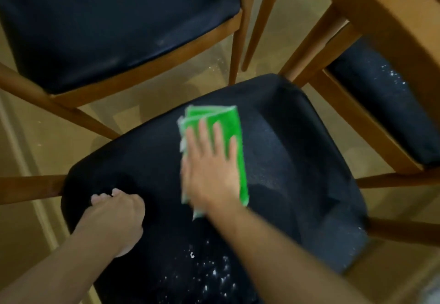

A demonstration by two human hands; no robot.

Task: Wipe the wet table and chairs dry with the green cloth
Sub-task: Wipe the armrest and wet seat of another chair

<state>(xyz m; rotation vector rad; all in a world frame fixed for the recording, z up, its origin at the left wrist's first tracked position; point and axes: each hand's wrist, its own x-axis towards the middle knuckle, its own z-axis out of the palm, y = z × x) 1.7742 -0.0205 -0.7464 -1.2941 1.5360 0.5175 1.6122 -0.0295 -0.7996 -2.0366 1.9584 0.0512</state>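
Whole view soft with blur; edges smear, fine detail lost. Near chair [297, 151], dark padded seat on a wooden frame, fills the middle; its near edge is cut off at the bottom. Second chair [100, 32] upper left, seat cropped by the top and left edges. Third chair [390, 103] at right, only a strip of seat showing under a wooden rail. White specks [214, 272] dot the near seat's front, whether droplets or crumbs I cannot tell. Green cloth [234, 137], folded to a long strip, lies flat mid-seat, long axis running away from the person, far end tipped slightly left. Right hand [209, 168] lies flat on it, fingers straight and spread. Left hand [116, 213] grips the seat's left edge, fingertips curled out of sight.
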